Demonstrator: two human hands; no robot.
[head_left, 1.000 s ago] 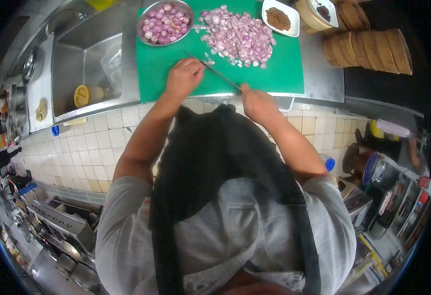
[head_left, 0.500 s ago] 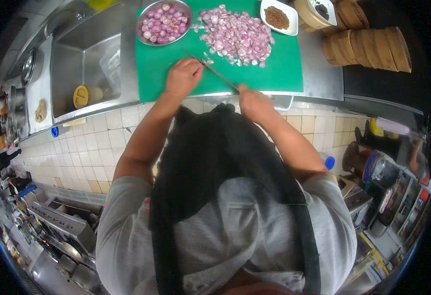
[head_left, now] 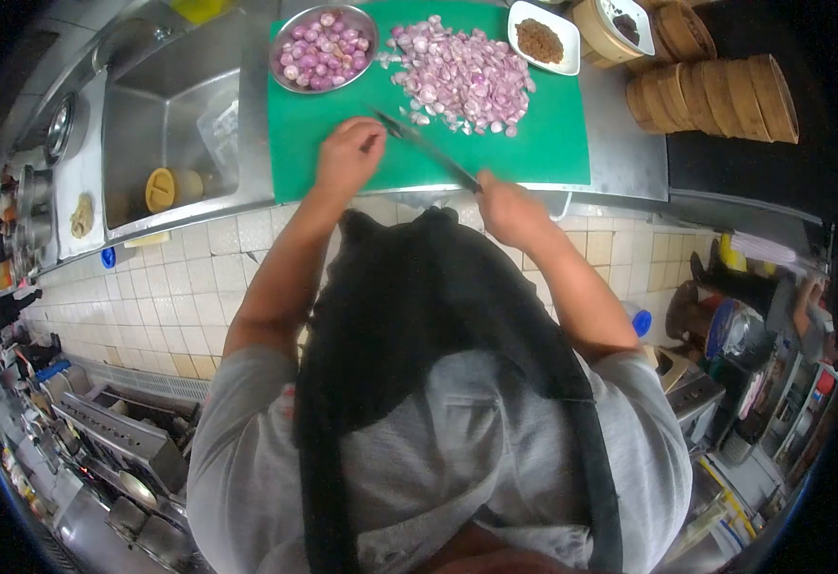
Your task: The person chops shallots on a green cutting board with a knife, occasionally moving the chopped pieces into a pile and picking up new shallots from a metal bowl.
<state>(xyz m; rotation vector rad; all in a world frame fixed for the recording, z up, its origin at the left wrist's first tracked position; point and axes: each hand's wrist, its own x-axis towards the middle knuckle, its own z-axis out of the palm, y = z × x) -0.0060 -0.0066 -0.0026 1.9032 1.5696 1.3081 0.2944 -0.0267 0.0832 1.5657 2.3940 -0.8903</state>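
The right hand [head_left: 515, 210], gripping a knife [head_left: 435, 155] over a green cutting board [head_left: 529, 165], has shifted the blade from the curled left hand [head_left: 350, 153], apparently between cuts. Whether the left holds anything is unclear. Sliced shallots [head_left: 462, 77] lie heaped beyond, beside a bowl [head_left: 293, 85].

Steel sink [head_left: 172, 105], bamboo steamers [head_left: 716, 100], tiled floor [head_left: 185, 292]

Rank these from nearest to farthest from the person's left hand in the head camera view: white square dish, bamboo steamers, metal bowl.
From the left hand:
1. Metal bowl, just beyond it, on the green board
2. White square dish, up and to the right
3. Bamboo steamers, farthest right, past the board
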